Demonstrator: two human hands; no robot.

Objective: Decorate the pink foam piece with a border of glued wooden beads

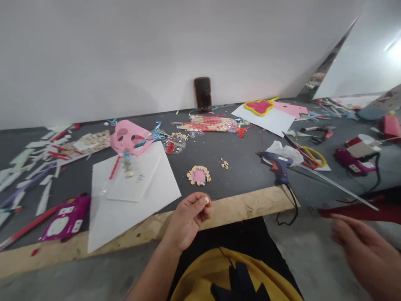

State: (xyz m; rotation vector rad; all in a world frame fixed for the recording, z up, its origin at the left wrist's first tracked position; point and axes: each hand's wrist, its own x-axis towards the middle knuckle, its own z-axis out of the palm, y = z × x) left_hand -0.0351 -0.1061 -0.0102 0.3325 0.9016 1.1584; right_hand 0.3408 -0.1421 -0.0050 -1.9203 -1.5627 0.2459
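My left hand (189, 219) is closed in a pinch at the table's front edge. Between thumb and fingertips sits a small pale wooden bead (206, 200). Just beyond it lies a pink square (199, 176) framed on most sides by a ring of similar beads (189, 172), with a loose pile of beads (224, 163) to its right. Far to the right, past the table edge, my right hand (363, 244) is smeared by motion. A dark red surface (360, 212) is close to its fingers, and whether it grips anything is unclear.
A blue glue gun (278, 165) lies right of the beads, its cord hanging over the edge. Beyond it are red-handled scissors (305, 155) and a thin translucent stick (338, 186). White paper (102, 196) covers the left side. A phone (203, 94) leans against the wall.
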